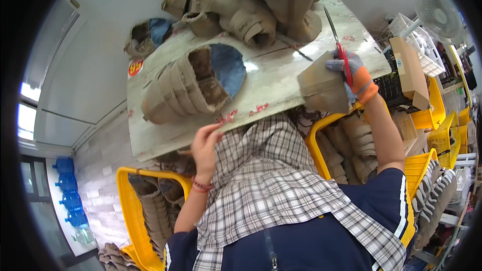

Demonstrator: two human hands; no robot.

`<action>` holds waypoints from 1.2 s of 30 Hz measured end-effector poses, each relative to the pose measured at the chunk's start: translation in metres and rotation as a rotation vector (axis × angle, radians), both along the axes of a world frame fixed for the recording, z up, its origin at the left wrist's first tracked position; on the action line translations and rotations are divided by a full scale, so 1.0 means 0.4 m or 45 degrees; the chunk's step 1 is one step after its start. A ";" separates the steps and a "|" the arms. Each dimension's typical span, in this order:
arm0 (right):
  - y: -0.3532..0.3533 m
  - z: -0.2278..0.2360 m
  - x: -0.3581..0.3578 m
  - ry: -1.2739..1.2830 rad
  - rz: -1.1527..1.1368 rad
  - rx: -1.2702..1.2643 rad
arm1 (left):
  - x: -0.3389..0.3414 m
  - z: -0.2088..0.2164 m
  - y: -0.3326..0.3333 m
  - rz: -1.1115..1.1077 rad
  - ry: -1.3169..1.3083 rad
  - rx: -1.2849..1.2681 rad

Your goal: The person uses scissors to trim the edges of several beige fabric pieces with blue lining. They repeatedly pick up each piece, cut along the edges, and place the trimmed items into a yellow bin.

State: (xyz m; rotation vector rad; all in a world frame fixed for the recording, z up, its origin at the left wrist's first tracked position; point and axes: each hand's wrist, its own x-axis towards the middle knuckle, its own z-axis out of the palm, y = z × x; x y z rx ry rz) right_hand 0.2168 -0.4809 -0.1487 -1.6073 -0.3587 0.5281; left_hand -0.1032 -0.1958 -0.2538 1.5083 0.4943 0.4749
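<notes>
- Round red sticker with yellow figures (135, 66), at the table's left edge.
- Brown cardboard box with small white label (409, 73), right of the table.

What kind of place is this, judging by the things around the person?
Probably a small shoe workshop. Tan shoe uppers lie stacked on the worktable, more fill the yellow crates, and the gloved right hand holds red scissors against a tan piece.

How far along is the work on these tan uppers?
Looks done: nested stack and far pile on the table. In hand: right hand grips red scissors against a tan piece; left hand at the table edge. Left: uppers fill both yellow crates.
</notes>
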 end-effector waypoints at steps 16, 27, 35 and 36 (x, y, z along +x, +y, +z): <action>0.378 -0.152 -0.416 0.535 0.505 0.095 | -0.255 -0.106 0.041 -0.263 0.024 -1.649; 0.328 -0.152 -0.443 -1.391 1.115 -0.853 | -0.315 -0.148 0.064 -0.067 0.104 -1.598; 0.384 -0.159 -0.470 -1.480 1.324 -0.917 | -0.328 -0.172 0.054 0.115 0.171 -1.490; 0.388 -0.161 -0.474 -1.459 1.331 -0.917 | -0.332 -0.177 0.056 0.073 0.164 -1.499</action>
